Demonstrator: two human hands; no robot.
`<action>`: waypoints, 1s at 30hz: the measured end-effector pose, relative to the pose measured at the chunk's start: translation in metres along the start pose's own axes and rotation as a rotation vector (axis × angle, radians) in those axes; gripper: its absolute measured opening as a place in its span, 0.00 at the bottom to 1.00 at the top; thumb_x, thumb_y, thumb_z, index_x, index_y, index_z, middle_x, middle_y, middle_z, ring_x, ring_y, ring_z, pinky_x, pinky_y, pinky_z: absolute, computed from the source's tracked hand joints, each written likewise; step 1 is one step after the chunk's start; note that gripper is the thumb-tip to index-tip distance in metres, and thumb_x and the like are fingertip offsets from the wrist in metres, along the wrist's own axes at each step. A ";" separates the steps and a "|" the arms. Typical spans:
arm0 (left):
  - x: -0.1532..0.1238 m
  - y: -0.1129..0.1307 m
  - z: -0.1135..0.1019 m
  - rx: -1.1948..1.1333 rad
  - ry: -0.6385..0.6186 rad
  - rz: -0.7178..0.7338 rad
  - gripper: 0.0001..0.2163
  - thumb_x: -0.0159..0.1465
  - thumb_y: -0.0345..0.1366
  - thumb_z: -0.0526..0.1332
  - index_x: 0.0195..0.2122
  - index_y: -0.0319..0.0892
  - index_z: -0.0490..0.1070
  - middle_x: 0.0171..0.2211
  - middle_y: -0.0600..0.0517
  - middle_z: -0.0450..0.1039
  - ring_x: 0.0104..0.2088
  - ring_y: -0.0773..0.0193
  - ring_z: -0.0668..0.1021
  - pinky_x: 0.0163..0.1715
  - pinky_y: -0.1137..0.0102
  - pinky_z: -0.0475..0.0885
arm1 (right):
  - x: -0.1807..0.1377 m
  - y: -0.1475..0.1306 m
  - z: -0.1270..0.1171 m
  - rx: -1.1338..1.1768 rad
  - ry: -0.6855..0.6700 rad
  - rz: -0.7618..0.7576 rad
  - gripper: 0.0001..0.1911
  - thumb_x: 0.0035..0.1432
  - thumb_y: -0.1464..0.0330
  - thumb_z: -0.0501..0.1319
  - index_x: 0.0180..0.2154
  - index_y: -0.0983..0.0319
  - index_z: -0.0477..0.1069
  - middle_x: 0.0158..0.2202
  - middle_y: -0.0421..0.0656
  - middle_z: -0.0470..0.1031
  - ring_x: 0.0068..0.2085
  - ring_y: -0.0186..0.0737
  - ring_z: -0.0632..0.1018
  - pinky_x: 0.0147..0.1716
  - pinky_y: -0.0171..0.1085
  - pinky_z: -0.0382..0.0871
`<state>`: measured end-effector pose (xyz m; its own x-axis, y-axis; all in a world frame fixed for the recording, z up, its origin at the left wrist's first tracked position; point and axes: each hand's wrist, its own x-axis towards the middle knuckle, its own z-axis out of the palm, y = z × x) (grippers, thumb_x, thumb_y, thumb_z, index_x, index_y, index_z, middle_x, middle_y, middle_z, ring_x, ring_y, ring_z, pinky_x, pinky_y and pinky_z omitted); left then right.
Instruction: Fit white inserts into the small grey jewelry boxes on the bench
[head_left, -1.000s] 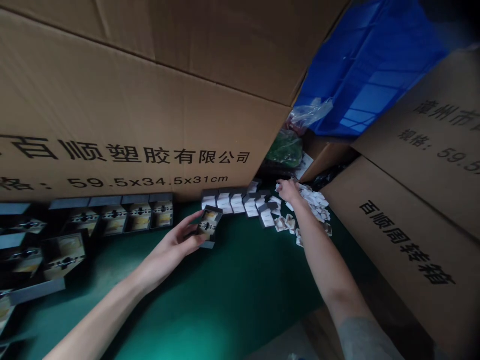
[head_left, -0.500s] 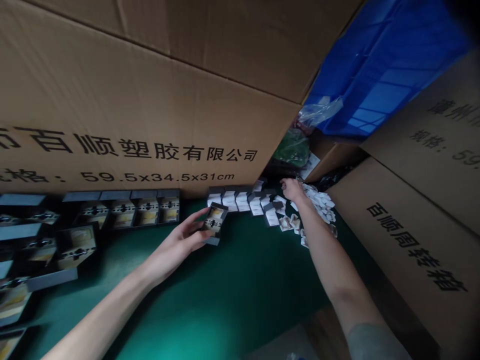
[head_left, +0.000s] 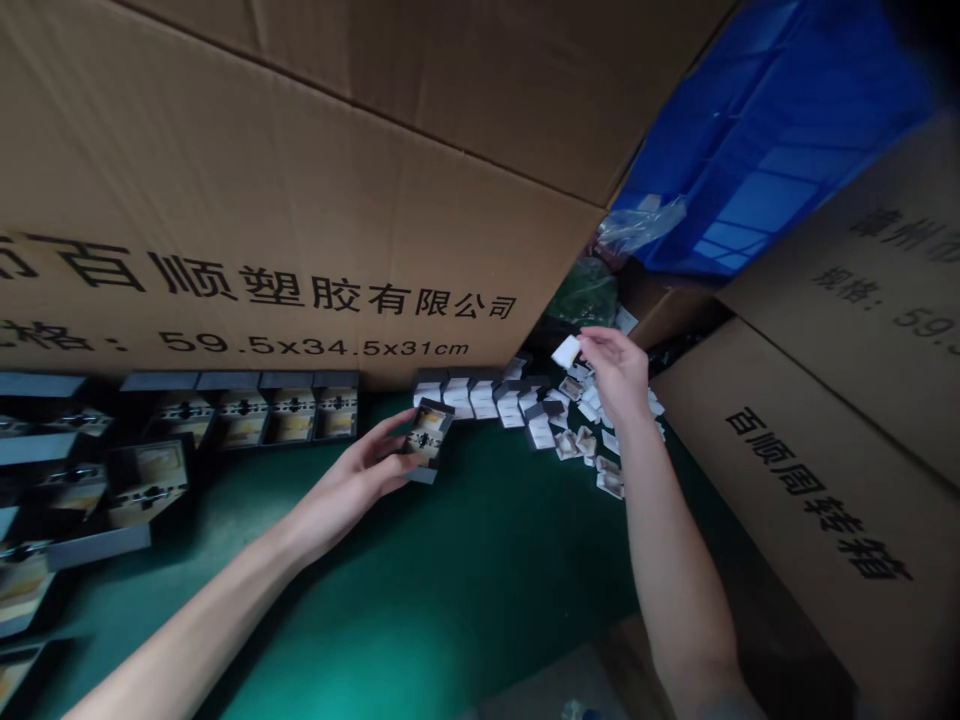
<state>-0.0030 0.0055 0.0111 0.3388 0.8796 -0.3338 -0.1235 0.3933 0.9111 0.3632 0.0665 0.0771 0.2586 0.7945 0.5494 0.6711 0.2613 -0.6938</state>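
My left hand (head_left: 352,480) grips a small open dark box (head_left: 427,440) with a pale insert, just above the green table (head_left: 465,580). My right hand (head_left: 619,375) is raised over a heap of small white packets (head_left: 600,440) and pinches one white packet (head_left: 566,351) between thumb and fingers. A row of small boxes with white inserts (head_left: 487,395) stands between the two hands, against the big carton.
A large printed cardboard carton (head_left: 285,200) walls the back. More cartons (head_left: 825,430) stand on the right under a blue plastic crate (head_left: 750,150). Rows of open dark boxes (head_left: 247,410) line the left side. A green bag (head_left: 589,290) lies in the gap behind.
My right hand has lifted off the heap with one white packet pinched in it. My left hand has held the small box almost still.
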 end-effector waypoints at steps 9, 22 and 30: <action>-0.001 0.005 0.005 -0.211 0.077 0.046 0.30 0.58 0.32 0.70 0.62 0.52 0.70 0.60 0.48 0.72 0.53 0.53 0.81 0.50 0.60 0.82 | -0.107 -0.105 0.095 0.901 -0.459 0.247 0.10 0.54 0.59 0.73 0.36 0.55 0.80 0.39 0.41 0.80 0.37 0.40 0.77 0.36 0.41 0.74; 0.000 0.005 0.008 -0.185 0.138 0.078 0.31 0.56 0.32 0.72 0.61 0.51 0.71 0.64 0.46 0.67 0.60 0.48 0.75 0.44 0.64 0.84 | -0.129 -0.086 0.110 0.724 -0.481 0.182 0.04 0.58 0.63 0.67 0.33 0.51 0.83 0.44 0.42 0.76 0.49 0.46 0.76 0.49 0.47 0.74; 0.001 0.003 0.005 -0.118 0.190 0.138 0.30 0.55 0.33 0.73 0.60 0.54 0.72 0.57 0.51 0.74 0.55 0.55 0.79 0.40 0.74 0.81 | -0.133 -0.083 0.114 0.846 -0.678 0.410 0.15 0.55 0.61 0.72 0.45 0.54 0.80 0.41 0.41 0.79 0.41 0.40 0.80 0.46 0.43 0.76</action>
<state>0.0018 0.0065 0.0151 0.1313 0.9571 -0.2583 -0.2683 0.2852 0.9201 0.1942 0.0014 0.0086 -0.2482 0.9683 0.0266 -0.1224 -0.0041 -0.9925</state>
